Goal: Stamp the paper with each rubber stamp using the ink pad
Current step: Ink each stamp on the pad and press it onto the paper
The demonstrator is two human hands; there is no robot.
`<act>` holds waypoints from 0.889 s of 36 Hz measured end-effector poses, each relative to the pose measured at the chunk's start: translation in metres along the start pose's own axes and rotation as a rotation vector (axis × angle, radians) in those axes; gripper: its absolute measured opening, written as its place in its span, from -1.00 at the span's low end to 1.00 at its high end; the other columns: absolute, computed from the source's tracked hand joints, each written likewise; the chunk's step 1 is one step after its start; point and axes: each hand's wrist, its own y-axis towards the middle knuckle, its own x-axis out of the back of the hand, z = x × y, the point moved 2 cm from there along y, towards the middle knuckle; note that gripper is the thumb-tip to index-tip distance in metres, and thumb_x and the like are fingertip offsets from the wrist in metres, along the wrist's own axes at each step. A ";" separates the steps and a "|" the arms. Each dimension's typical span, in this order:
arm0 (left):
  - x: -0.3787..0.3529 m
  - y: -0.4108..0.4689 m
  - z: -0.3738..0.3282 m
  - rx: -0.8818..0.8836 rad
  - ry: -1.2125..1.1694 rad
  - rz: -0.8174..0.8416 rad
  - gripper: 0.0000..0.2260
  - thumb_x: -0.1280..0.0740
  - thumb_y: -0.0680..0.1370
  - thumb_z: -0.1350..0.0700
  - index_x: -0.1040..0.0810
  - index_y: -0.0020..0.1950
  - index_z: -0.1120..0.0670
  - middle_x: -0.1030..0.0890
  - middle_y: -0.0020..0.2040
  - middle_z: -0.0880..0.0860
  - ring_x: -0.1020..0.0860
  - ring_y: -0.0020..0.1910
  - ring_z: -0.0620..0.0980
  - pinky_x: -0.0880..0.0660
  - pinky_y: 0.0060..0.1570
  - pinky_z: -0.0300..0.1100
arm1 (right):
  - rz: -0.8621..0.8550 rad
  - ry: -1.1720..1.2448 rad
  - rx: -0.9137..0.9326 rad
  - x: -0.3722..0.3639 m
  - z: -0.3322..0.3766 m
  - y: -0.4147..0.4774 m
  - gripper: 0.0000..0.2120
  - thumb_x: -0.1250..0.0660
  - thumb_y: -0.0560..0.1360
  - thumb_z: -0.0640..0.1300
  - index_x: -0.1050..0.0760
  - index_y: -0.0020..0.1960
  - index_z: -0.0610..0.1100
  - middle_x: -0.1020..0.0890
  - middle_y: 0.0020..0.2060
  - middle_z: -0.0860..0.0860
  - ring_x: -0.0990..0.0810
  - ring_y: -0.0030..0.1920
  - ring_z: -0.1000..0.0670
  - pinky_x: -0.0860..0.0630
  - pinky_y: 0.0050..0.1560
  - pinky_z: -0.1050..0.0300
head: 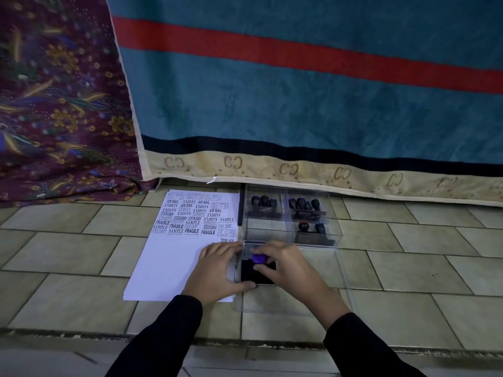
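The stamp (pixel 259 258), with a purple knob on top, stands on the black ink pad (pixel 249 274), and the right hand (pixel 285 265) has its fingers clamped round the knob from the right. The left hand (pixel 217 270) steadies the pad: its thumb hooks the near corner and its fingers reach to the far left edge, so the pad is pinched between them. The pad lies just beside the right edge of the paper (pixel 168 262), apparently on a clear lid (pixel 321 292) on the tiled floor (pixel 68 254).

This looks like the inking step. To do it well, press straight down with an even, light dab so the whole face takes ink, keep the pad pinned so it does not slide, then lift cleanly. The upper part of the sheet is already crowded with prints, so the blank lower area is the place to aim.

Behind the pad a clear box (pixel 272 235) holds the other stamps (pixel 304 206) in compartments. A teal blanket (pixel 299 91) hangs beyond.
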 end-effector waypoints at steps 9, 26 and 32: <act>0.001 -0.001 -0.001 -0.007 -0.008 -0.002 -0.22 -0.30 0.22 -0.50 -0.35 0.36 -0.18 -0.34 0.35 -0.30 -0.24 0.34 -0.25 -0.11 0.37 -0.18 | 0.000 -0.057 -0.026 -0.003 0.004 0.002 -0.72 -0.45 0.38 -0.16 -0.60 0.08 -0.15 -0.63 -0.08 -0.10 -0.60 -0.13 -0.05 -0.54 -0.04 0.14; 0.028 0.009 0.004 0.269 -0.790 0.031 -0.74 -0.21 0.61 0.13 -0.52 0.24 -0.14 -0.48 0.31 -0.20 -0.35 0.32 -0.31 -0.26 0.31 -0.25 | 0.009 0.028 -0.118 -0.008 -0.002 -0.006 -0.68 -0.47 0.37 -0.20 -0.60 0.12 -0.15 -0.63 0.01 -0.09 -0.62 -0.05 -0.06 -0.59 0.04 0.08; 0.041 0.012 0.038 0.273 -0.506 -0.221 -0.72 -0.21 0.61 0.19 -0.50 0.26 -0.07 -0.48 0.32 -0.11 -0.35 0.36 -0.13 -0.27 0.33 -0.16 | -0.053 0.111 -0.100 0.000 0.005 0.004 -0.70 -0.44 0.41 -0.23 -0.58 0.14 -0.16 -0.62 -0.02 -0.10 -0.64 -0.08 -0.03 -0.60 0.05 0.13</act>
